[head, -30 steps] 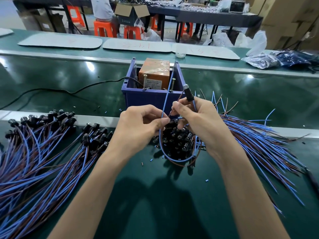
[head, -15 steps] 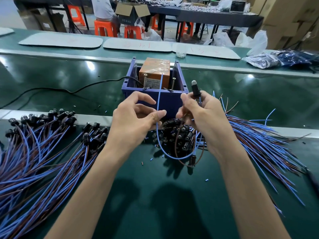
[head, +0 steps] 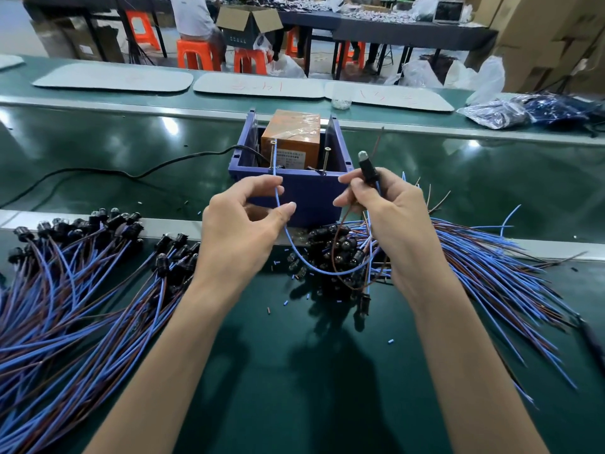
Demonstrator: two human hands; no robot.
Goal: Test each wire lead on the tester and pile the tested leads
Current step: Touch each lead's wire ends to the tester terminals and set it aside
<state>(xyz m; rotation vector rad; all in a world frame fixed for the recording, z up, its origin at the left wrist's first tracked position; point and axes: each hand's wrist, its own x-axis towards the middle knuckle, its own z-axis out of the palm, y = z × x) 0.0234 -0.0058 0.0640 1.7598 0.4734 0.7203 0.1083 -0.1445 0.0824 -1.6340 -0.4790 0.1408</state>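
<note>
Our left hand [head: 242, 231]: fingers [head: 262, 185] narrow, thumb and index pinching the blue wire [head: 277, 193] just below its tip. Our right hand [head: 389, 221]: fingers [head: 350, 179] curled round the black lamp holder [head: 366, 170], bulb end up. So the lead under test hangs in the air between our hands, just in front of the tester [head: 291, 136].

The blue tip sits at the left screw post [head: 273, 155]; we can't tell if it actually touches. The brown wire [head: 378, 142] points up free, right of the bin [head: 294, 191], not on the right screw post [head: 325, 158]. The bulb looks unlit.

Doing it well, as we judge it:
- keep the pinch near the tip so the blue wire doesn't spring off the post
- tilt the right hand to lay the brown end on the right post
- keep the two ends apart and watch the clear dome

Both wires are thin, round, springy and plastic-sheathed. The tester is an orange block under glossy wrap, sitting in a hard blue-purple bin with its posts upright. The counter [head: 327, 404] is dull green, with small offcuts [head: 389, 341] scattered on it. The left pile [head: 82, 306] is fanned with its heads together, so probably tested. The right pile [head: 491, 273] is probably still to do.
</note>
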